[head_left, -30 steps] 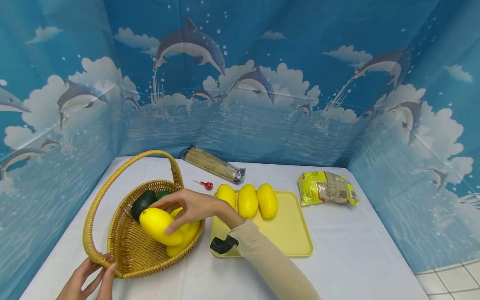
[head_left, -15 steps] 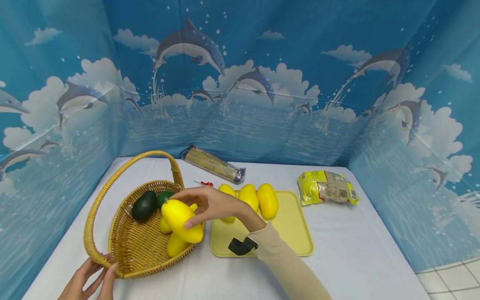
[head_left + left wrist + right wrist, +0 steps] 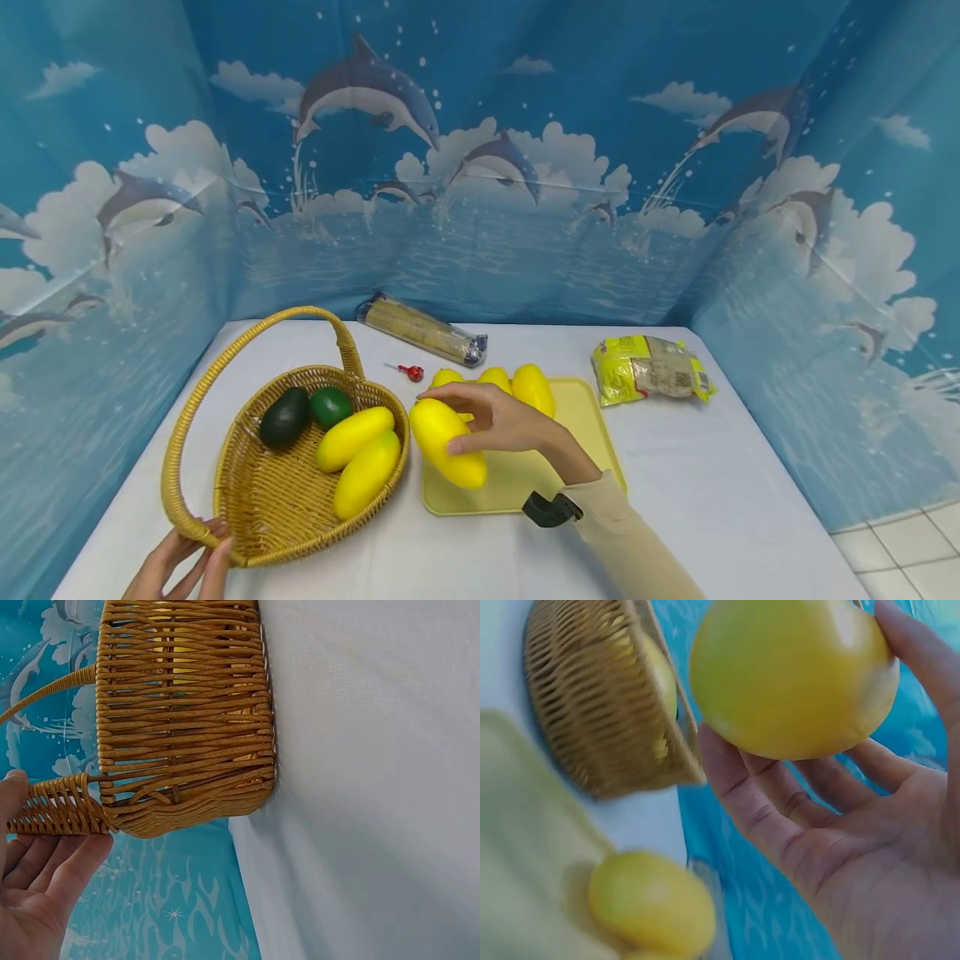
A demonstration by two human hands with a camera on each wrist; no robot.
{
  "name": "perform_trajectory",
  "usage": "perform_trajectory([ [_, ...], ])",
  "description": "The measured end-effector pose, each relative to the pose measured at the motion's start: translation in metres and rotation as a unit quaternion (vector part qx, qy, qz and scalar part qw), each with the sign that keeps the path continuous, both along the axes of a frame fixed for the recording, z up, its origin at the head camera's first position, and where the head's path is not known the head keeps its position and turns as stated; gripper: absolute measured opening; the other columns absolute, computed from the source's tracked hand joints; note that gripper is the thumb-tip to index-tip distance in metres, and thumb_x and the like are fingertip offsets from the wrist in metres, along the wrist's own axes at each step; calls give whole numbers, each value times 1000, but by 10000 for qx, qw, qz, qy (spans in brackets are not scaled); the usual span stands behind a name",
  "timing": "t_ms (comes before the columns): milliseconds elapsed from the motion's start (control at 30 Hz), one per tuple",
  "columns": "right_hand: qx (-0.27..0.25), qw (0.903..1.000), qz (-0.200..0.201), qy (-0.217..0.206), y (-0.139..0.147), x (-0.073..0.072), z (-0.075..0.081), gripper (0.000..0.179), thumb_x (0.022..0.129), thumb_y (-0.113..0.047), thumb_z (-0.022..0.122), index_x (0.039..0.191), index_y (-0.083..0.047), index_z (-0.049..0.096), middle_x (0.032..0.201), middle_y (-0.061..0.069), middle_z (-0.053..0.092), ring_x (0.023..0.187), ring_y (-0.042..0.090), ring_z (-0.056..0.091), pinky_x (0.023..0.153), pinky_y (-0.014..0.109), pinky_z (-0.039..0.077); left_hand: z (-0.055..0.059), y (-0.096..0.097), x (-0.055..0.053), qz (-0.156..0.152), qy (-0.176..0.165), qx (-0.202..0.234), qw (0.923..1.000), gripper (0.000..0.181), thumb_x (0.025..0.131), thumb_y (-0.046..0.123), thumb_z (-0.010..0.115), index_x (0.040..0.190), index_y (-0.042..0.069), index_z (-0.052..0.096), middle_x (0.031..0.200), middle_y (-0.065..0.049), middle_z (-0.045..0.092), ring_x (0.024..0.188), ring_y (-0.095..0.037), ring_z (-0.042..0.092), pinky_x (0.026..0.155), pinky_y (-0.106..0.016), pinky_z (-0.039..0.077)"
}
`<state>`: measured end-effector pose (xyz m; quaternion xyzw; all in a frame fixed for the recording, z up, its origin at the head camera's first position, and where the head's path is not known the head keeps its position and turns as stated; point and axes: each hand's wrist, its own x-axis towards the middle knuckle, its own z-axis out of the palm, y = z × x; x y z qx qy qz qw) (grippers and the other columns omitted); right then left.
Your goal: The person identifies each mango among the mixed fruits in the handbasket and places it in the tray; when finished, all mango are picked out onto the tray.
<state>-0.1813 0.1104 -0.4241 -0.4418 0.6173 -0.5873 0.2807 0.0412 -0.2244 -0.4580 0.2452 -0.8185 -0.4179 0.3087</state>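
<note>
My right hand (image 3: 502, 421) grips a yellow mango (image 3: 448, 442) between thumb and fingers, held over the left part of the yellow tray (image 3: 525, 492). In the right wrist view the same mango (image 3: 795, 679) fills the top, clear of the basket. My left hand (image 3: 180, 562) pinches the base of the handle (image 3: 174, 450) of the wicker basket (image 3: 262, 508) at its near left. Two yellow mangoes (image 3: 367, 475) and two dark green avocados (image 3: 285, 419) lie in the basket. Along the tray's far side sit three more mangoes (image 3: 534, 390), partly hidden by my right hand.
Behind the basket lies a red lollipop (image 3: 412, 372). A clear-wrapped pack of noodles (image 3: 423, 329) rests at the back, near the dolphin-print curtain (image 3: 480, 242). A yellow and clear plastic bag (image 3: 652, 369) is at the back right of the white table (image 3: 697, 500).
My right hand has lifted the mango out of the basket and carried it right, over the tray. The left hand keeps its hold on the basket handle. The view has shifted slightly.
</note>
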Motion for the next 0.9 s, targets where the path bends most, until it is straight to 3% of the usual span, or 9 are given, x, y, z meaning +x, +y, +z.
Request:
perform_trajectory([
  [167, 26, 9995, -320, -62, 36, 2, -8, 73, 103, -22, 77, 162, 2, 40, 162, 25, 45, 136, 20, 58, 106, 46, 62, -2, 1, 1, 29, 32, 23, 10000, 28, 97, -6, 76, 123, -7, 66, 116, -12, 68, 102, 16, 50, 82, 6, 45],
  [333, -11, 9971, -760, 14, 70, 3, -13, 68, 102, -13, 77, 158, 5, 44, 155, 18, 53, 132, 22, 61, 102, 43, 64, -2, 2, 2, 27, 199, -77, 9998, 30, 94, -10, 76, 122, -9, 66, 111, -5, 66, 102, 18, 50, 83, 5, 46],
  [500, 92, 9906, -1361, 46, 98, 5, -19, 66, 99, -7, 79, 156, 3, 48, 149, 15, 54, 127, 24, 63, 98, 40, 66, -2, 3, 2, 42, 155, -187, 9997, 30, 94, -9, 77, 122, -7, 67, 113, -10, 69, 103, 17, 50, 82, 6, 45],
  [600, 213, 9852, -1695, 142, 111, 7, -23, 64, 99, -7, 78, 156, 0, 50, 152, 19, 51, 126, 24, 62, 98, 37, 65, -2, 4, 2, 82, 67, -141, 9998, 29, 95, -8, 77, 122, -6, 67, 114, -12, 69, 103, 16, 49, 82, 6, 44],
  [767, 419, 9727, -2270, 223, 127, 8, -31, 60, 102, -6, 74, 156, -2, 50, 156, 24, 47, 125, 20, 61, 100, 30, 62, -1, 5, 2, 73, 212, -197, 9996, 34, 92, -12, 77, 124, -8, 66, 111, -6, 67, 103, 19, 49, 83, 6, 45],
  [900, 841, 9527, -2901, 337, 135, 6, -36, 57, 106, -12, 68, 160, -7, 48, 157, 20, 50, 127, 17, 59, 105, 21, 56, 0, 4, 3, 46, 252, -271, 9993, 34, 92, -13, 77, 124, -8, 66, 110, -5, 67, 104, 20, 49, 83, 6, 45],
])
